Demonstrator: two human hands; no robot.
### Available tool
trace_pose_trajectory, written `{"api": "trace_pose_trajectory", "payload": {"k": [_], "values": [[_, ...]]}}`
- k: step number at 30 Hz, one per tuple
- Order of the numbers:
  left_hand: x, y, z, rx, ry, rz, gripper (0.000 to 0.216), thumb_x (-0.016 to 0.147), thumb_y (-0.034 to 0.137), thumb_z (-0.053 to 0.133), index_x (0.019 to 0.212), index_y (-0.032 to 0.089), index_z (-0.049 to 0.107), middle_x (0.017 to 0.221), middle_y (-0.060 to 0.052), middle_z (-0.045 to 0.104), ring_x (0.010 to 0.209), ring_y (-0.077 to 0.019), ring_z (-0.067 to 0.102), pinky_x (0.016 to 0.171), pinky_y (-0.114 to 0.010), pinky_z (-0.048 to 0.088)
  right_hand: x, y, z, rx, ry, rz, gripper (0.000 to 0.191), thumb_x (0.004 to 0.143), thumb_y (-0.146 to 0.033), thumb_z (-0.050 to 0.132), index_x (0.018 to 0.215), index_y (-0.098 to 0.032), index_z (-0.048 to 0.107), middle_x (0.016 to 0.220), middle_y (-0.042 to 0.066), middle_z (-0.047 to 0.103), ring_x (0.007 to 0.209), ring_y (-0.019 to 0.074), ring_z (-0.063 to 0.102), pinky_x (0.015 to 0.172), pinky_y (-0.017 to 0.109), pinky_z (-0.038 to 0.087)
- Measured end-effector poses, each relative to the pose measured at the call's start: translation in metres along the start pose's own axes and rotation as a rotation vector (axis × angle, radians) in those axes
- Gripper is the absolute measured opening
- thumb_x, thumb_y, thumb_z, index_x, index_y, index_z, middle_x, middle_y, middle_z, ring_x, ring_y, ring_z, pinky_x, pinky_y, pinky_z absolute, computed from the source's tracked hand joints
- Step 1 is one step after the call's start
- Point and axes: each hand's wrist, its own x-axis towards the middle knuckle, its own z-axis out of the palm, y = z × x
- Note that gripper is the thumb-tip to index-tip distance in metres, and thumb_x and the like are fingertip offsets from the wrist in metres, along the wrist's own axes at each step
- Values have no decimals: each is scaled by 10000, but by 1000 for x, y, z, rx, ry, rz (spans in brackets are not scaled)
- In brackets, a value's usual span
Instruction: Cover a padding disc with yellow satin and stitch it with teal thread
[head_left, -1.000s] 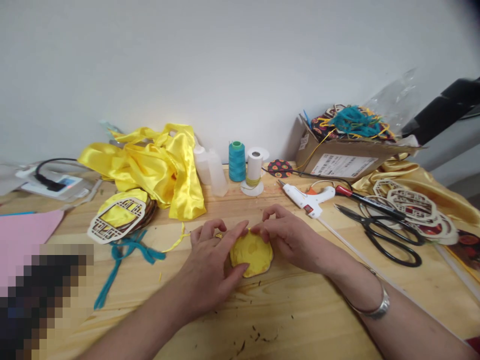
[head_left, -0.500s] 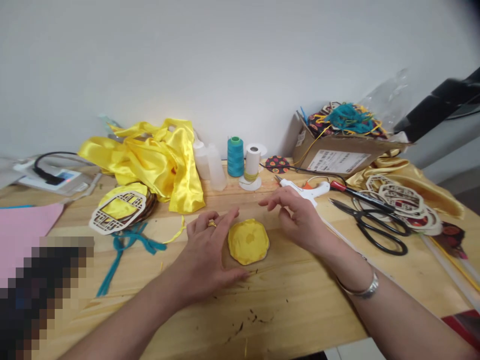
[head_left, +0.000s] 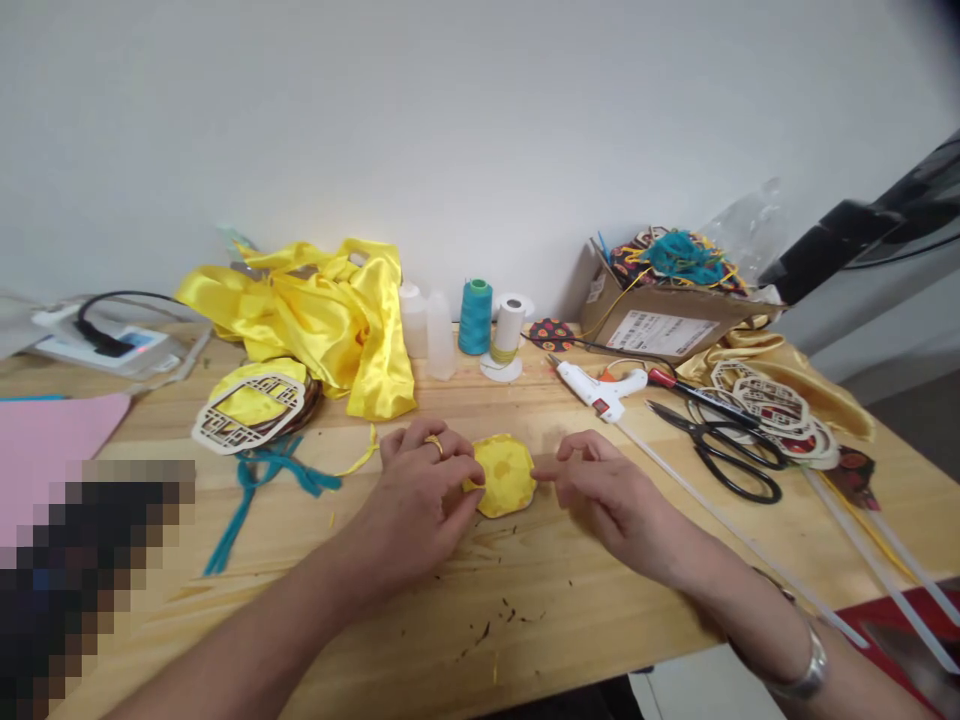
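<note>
A small round piece covered in yellow satin (head_left: 507,473) lies on the wooden table (head_left: 525,590) in front of me. My left hand (head_left: 417,497), with a gold ring, lies over its left edge, fingertips pressed on the fabric. My right hand (head_left: 606,487) is at its right edge, thumb and forefinger pinched together against the rim. Both forearms reach in from the bottom of the picture; a silver bangle (head_left: 802,672) sits on the right wrist.
A white glue gun (head_left: 600,387), black scissors (head_left: 724,448) and fretwork discs (head_left: 776,408) lie to the right. Behind stand a teal thread spool (head_left: 475,317), a white spool (head_left: 508,330), bottles and a cardboard box (head_left: 664,320). Yellow satin (head_left: 322,315), a fretwork piece (head_left: 251,415) and teal ribbon (head_left: 262,480) lie left.
My right hand came back down from above the glue gun to the piece's right edge. My left fingers closed onto its left edge. The view shifted slightly.
</note>
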Motion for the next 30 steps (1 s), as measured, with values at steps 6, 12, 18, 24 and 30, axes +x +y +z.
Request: {"api": "trace_pose_trajectory", "payload": {"k": [6, 12, 18, 24, 30], "values": [[-1, 3, 1, 4, -86, 12, 158, 777, 143, 521, 750, 234, 647, 854, -15, 662, 1009, -279, 467, 865, -487, 298, -6, 3, 5, -37, -11, 0, 301, 772, 65, 396, 776, -201, 536, 927, 43, 620, 1016, 197, 441, 883, 366, 430], [0, 2, 2, -7, -105, 3, 138, 789, 158, 518, 749, 216, 637, 857, -22, 660, 998, -279, 453, 845, -478, 286, -11, 3, 1, -26, -2, -3, 341, 794, 60, 375, 906, -192, 575, 872, 40, 604, 990, 185, 449, 887, 359, 428], [-1, 3, 3, -49, -78, 0, 121, 785, 149, 521, 787, 207, 627, 917, -41, 636, 1006, -274, 434, 832, -455, 290, -8, -15, 8, -136, -60, -61, 359, 740, 76, 414, 920, -188, 579, 1064, 34, 634, 1159, 196, 391, 956, 366, 378], [-1, 3, 8, -34, -112, 7, 108, 787, 157, 520, 769, 210, 612, 892, -40, 633, 995, -277, 440, 813, -456, 280, -4, -21, 19, -264, -150, -108, 299, 764, 54, 437, 877, -181, 584, 1136, 22, 629, 1148, 202, 424, 949, 376, 351], [-1, 5, 4, -28, -109, -14, 97, 783, 161, 518, 778, 205, 603, 897, -43, 636, 994, -279, 443, 815, -454, 290, -6, -20, 12, -192, -95, -82, 272, 779, 50, 417, 845, -169, 565, 1125, 28, 624, 1156, 193, 396, 959, 355, 360]]}}
